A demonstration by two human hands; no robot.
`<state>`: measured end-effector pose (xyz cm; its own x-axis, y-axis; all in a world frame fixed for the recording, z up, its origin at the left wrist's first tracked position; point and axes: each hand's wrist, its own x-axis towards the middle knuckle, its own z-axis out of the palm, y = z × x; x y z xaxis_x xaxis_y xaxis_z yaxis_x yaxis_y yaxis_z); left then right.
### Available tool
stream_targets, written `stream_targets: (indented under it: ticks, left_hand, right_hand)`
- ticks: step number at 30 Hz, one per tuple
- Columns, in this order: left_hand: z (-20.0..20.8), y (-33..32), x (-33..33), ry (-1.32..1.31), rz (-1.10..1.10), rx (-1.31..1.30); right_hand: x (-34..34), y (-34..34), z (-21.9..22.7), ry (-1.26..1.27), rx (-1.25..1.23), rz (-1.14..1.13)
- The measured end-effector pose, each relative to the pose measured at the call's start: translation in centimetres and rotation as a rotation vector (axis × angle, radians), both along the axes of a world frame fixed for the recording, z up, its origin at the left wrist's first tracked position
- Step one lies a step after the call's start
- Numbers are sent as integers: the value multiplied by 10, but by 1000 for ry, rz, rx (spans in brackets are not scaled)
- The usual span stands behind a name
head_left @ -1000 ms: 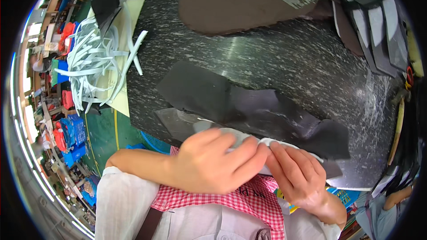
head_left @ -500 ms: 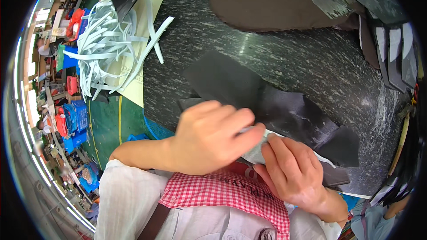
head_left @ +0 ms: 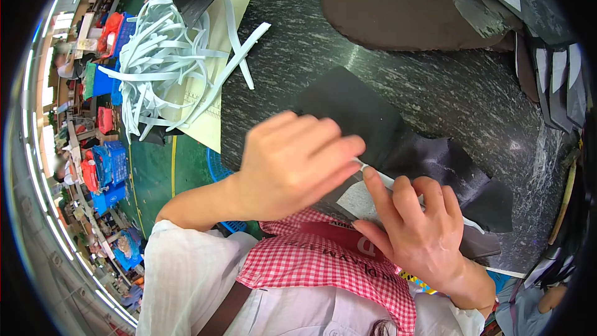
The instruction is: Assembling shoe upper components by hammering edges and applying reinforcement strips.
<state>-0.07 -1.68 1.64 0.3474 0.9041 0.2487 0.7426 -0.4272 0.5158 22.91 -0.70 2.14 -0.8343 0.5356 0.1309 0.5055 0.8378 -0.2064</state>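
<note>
A black piece of sheet material (head_left: 354, 106) lies on the table, its right part creased and glossy. A narrow white strip (head_left: 474, 223) runs along its near edge and passes under my right hand (head_left: 418, 224). That hand lies over the near edge with its fingers spread, the index fingertip pressing on the strip. My left hand (head_left: 292, 162), slightly blurred, is closed in a pinch at the strip's left end, just above the piece. A grey-white patch (head_left: 357, 200) shows between the two hands.
A tangled heap of pale strips (head_left: 165, 62) sits on a cream sheet (head_left: 208, 121) at the far left. A large dark brown piece (head_left: 398, 9) lies at the back of the dark speckled table (head_left: 286, 43). Several grey-black cut pieces (head_left: 558, 87) hang at the right edge.
My left hand has risen slightly, still pinching the strip. My right hand's fingers have spread apart and uncovered more of the grey-white patch. The whole view has shifted a little.
</note>
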Motion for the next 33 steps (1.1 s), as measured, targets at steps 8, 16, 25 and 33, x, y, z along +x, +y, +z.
stream_targets:
  ticks: [8, 16, 25, 33]
  left_hand:
    - [3, -4, -16, -445, 115, -186]
    - [2, -18, 47, 140, -469, 368]
    - [30, 28, 95, 201, -425, 256]
    - [24, 8, 126, 169, -510, 512]
  right_hand:
    - [19, -6, 7, 41, -158, -34]
    - [47, -30, -1, 228, -160, -1]
    - [54, -42, 2, 65, -14, -41]
    - [59, -63, -26, -57, 88, -181]
